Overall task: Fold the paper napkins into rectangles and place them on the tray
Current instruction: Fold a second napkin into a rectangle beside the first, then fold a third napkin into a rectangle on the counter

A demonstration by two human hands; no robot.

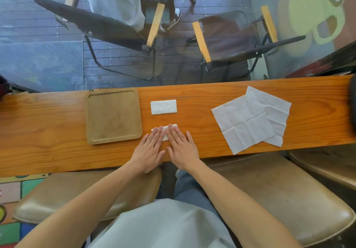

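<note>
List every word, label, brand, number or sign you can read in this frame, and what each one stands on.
None can be read.
Napkins, folded napkin, tray: plain, no print.
Yellow-green cup-shaped graphic, upper right: it carries a round emblem, but any lettering in it is too blurred to read.
Colourful mat, lower left: shapes only, no legible text.
Sneaker by the chairs: markings too small to tell.

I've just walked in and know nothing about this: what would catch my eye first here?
Two flat hands, the left hand and right hand, press a folded napkin at the near edge of the wooden table. A second folded napkin lies beyond it, beside an empty wooden tray. Two unfolded napkins overlap to the right.
</note>
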